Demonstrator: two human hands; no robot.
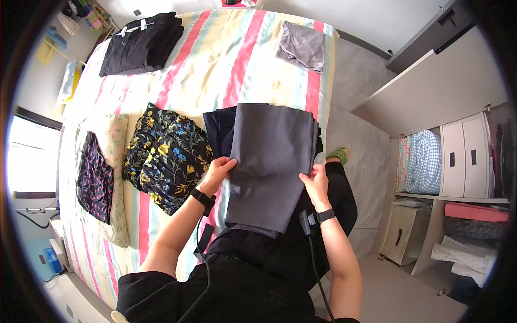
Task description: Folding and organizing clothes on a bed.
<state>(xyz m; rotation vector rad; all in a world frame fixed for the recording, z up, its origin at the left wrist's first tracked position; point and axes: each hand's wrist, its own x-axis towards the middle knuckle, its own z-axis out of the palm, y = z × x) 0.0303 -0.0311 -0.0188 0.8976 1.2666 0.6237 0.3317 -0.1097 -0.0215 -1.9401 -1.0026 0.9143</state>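
A folded grey cloth garment point(270, 161) lies in front of me, its near end hanging over my lap. My left hand point(220, 169) pinches its left edge between thumb and fingers, and my right hand point(316, 183) grips the right edge. Beneath its far part, dark navy folded cloth point(220, 131) shows at the left. Beside my left hand lies a black floral garment point(167, 157) with yellow and blue flowers. Farther left, a small dark garment with pink spots point(96, 177) rests on a pale patterned pillow point(120, 161).
The striped bedspread point(206, 76) holds a stack of black folded clothes point(141, 46) at the far left and a folded grey cloth point(302, 46) at the far right. On my right stands a wardrobe with its door point(436, 89) open, showing drawers point(464, 157) and folded textiles point(476, 226).
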